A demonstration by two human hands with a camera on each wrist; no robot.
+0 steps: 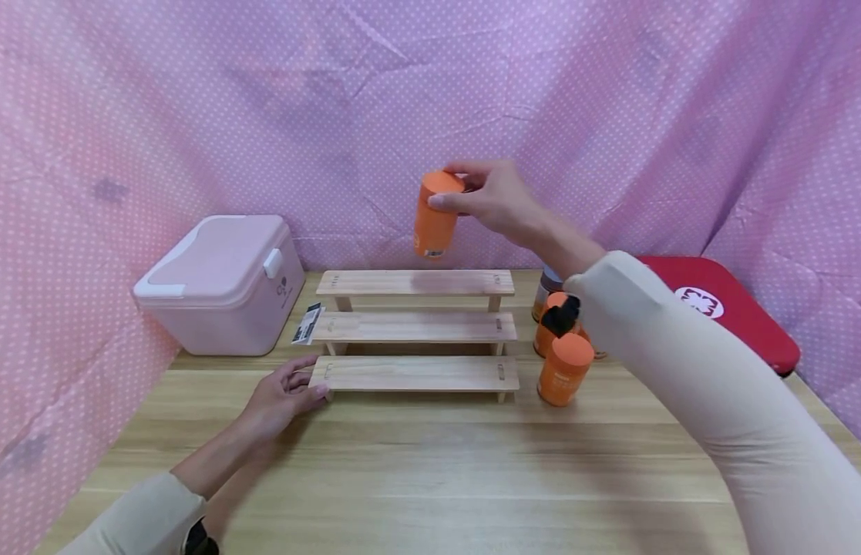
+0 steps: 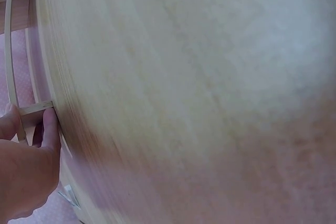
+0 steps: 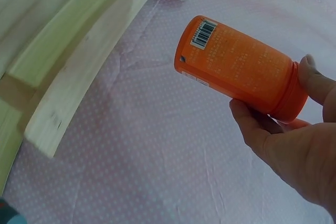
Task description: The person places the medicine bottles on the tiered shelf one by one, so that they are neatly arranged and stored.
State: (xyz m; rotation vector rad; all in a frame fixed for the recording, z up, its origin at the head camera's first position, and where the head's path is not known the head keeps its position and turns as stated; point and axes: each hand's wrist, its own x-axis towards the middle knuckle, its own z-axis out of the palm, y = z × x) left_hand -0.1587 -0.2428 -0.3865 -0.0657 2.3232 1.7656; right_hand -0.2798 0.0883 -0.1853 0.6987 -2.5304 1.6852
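Booth-like place; pink cloth [image 1: 375,100], wooden table [image 1: 416,478]

Barcode [image 3: 203,34] on orange bottle [image 3: 249,80], emblem [image 1: 699,302] on red case [image 1: 738,312], lettering [image 3: 236,56] illegible

Smooth plast. jar [image 3: 239,69], matt wd. rack [image 1: 415,327]

The jar [image 1: 435,222] is orange, the rack [image 1: 416,373] pale wood, the bench [image 1: 430,478] streaked tan, the sleeves [image 1: 694,385] cream. The curtain [image 1: 375,116] is pink with white dots, the box [image 1: 229,304] pale pink with a white latch [image 1: 273,264], the case [image 1: 745,324] red with a white emblem [image 1: 700,302].
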